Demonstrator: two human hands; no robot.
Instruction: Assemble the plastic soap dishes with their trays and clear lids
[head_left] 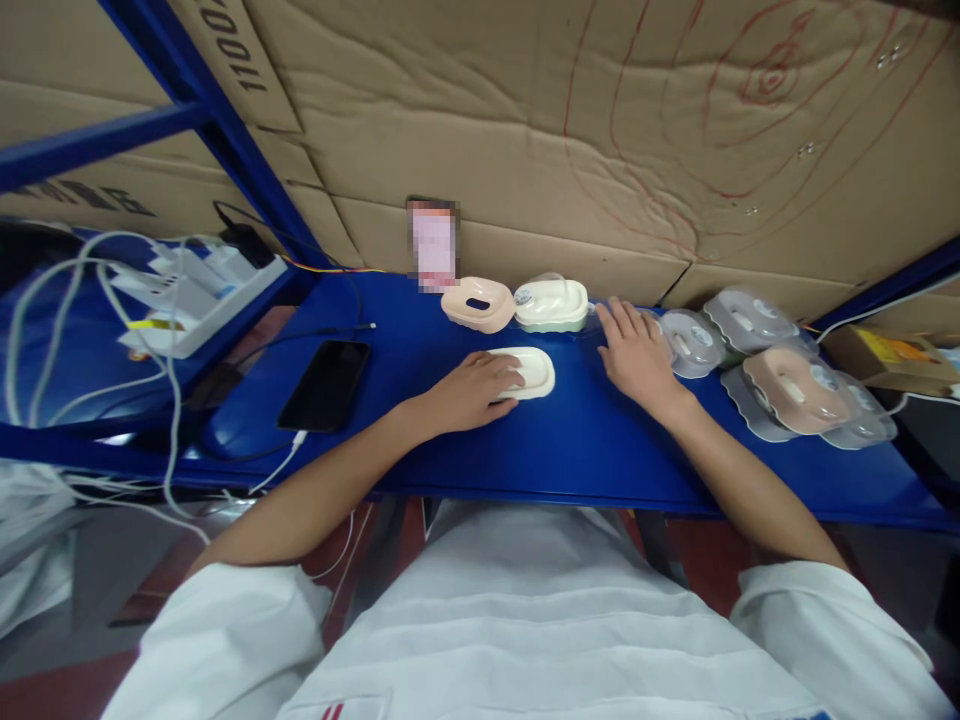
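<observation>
On the blue table, my left hand [476,390] is closed over the left end of a cream oval dish piece [538,372], the thumb along its near edge. My right hand [636,350] lies palm down with fingers apart, left of a grey case with a clear lid [694,343]; what lies under its palm is hidden. Behind the left hand sits a peach oval dish [491,317] with a slot in its bottom. Touching that dish's right side is a cream oval case [553,305] with a round sticker.
Several lidded cases, including a peach one [799,390], are piled at right beside a cardboard box [889,360]. A black phone [326,385] lies at left; another phone [433,245] leans on the cardboard wall [510,180]. White cables surround a power strip [202,305].
</observation>
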